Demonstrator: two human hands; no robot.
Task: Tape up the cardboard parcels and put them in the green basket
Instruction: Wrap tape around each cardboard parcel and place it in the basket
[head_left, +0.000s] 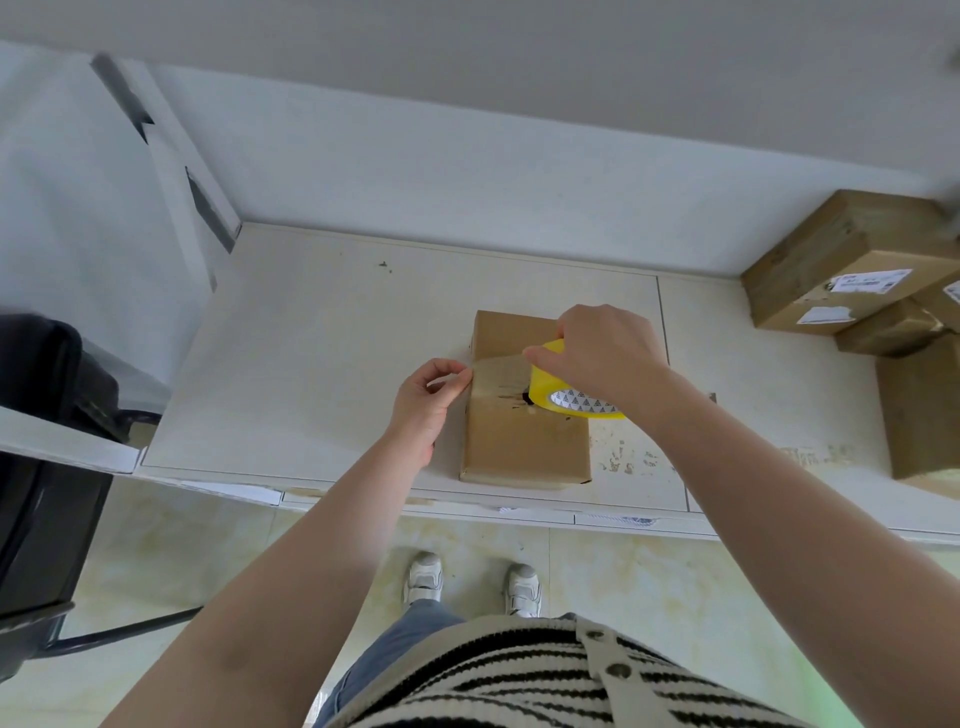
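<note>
So far I am on one cardboard parcel (524, 415), lying near the front edge of the white table (311, 338). My right hand (605, 358) grips the yellow tape roll (566, 389) over the parcel's top, and my left hand (426, 400) pinches the tape's free end (467, 371) at its left edge. More boxes (852, 270) wait far right of the parcel. No green basket is in sight, so most of the job remains, I judge.

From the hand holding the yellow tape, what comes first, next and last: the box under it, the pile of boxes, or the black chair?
From the right hand:
1. Box being taped, directly beneath it.
2. Pile of boxes, at the table's far right.
3. Black chair, off the table's left edge.
</note>
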